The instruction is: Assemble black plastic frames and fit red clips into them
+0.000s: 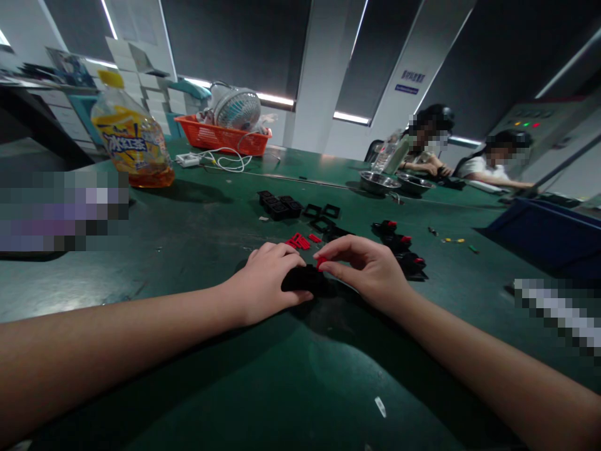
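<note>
Between my hands a black plastic part (pixel 305 280) lies on the green table. My left hand (pixel 270 275) is wrapped around its left side, thumb at the near edge and fingers over the far edge. A small red plastic piece (pixel 321 263) is pinched between the thumb and forefinger of my right hand (pixel 370 269), right at the black part's upper right end. Whether the red piece touches the black part I cannot tell. Just beyond my left fingers lie loose red pieces (pixel 298 241). Several black assemblies with red pieces (pixel 399 241) sit beyond my right hand.
Black blocks (pixel 280 205) and square black frames (pixel 322 223) lie farther back. A tea bottle (pixel 134 141) stands at left, near an orange basket (pixel 220 138) holding a fan. Metal bowls (pixel 379 183) and two seated people are across the table. A blue bin (pixel 549 241) is at right.
</note>
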The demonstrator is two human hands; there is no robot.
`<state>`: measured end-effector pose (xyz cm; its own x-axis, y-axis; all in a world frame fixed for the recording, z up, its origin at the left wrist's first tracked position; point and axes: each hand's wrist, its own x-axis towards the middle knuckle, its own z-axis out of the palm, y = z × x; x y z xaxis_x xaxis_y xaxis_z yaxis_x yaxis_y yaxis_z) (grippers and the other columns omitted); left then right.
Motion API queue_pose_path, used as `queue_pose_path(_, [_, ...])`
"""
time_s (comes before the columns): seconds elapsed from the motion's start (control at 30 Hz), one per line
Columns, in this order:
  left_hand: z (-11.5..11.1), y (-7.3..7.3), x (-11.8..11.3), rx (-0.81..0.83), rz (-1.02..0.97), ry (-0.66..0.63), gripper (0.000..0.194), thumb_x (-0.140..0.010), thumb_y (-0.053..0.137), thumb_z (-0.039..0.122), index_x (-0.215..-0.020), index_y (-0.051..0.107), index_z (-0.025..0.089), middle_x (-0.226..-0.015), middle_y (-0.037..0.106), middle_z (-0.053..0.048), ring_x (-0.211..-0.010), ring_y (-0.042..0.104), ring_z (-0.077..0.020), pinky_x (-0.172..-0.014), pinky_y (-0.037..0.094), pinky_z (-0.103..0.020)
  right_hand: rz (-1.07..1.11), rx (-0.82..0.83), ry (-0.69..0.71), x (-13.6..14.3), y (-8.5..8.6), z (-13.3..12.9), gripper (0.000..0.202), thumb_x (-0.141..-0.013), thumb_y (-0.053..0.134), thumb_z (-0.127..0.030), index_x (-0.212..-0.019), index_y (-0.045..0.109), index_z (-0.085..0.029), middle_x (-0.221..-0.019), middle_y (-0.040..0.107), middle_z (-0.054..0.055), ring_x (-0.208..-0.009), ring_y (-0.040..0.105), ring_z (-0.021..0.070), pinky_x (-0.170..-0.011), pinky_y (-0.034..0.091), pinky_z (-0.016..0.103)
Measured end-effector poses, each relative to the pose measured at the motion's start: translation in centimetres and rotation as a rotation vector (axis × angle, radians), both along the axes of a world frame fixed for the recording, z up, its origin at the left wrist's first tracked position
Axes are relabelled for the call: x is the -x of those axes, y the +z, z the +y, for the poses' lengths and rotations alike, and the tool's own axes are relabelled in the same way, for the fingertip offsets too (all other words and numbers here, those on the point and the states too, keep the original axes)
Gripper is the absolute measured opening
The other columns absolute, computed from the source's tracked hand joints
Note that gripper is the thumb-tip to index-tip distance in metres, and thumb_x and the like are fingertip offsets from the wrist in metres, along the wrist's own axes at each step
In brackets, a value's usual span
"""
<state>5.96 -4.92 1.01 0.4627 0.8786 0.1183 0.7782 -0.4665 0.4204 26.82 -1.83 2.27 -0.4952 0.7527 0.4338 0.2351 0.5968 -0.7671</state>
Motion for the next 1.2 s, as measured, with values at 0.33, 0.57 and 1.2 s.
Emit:
queue_pose_path(0.33, [0.1,-0.1,0.1,-0.011,-0.004,-0.007,0.041,-0.084,0.068,0.043,-0.118,0.064,0.021,-0.133,0.057,-0.01,-0.125,0.046,-0.034,-0.104,0.039,-0.051,-0.088,-0.119,0.04,0.2,-0.6,0.2,0.007,-0.081,0.074,-0.021,-0.088,0.074,-0.022,-0.088,0.076,0.002,-0.083,0.071,0.0178,-0.08,0.056,0.032])
queue_pose_path(0.57, [0.0,-0.1,0.1,-0.026,0.006,-0.008,0.042,-0.084,0.068,0.043,-0.118,0.063,0.02,-0.132,0.058,-0.011,-0.125,0.047,-0.0341,-0.103,0.039,-0.051,-0.124,-0.183,0.031,0.2,-0.8,0.3,0.007,-0.082,0.074,-0.022,-0.089,0.073,-0.021,-0.088,0.076,0.002,-0.082,0.071,0.0176,-0.079,0.055,0.031])
queue_pose_path(1.2, [0.0,-0.4,0.1,-0.052,0.002,-0.013,0.045,-0.084,0.067,0.046,-0.118,0.063,0.018,-0.13,0.058,-0.012,-0.121,0.048,-0.0334,-0.102,0.042,-0.051,-0.071,-0.137,-0.022,0.9,-1.5,0.1,0.003,-0.084,0.07,-0.021,-0.086,0.07,-0.019,-0.085,0.072,0.003,-0.08,0.068,0.0162,-0.076,0.053,0.03])
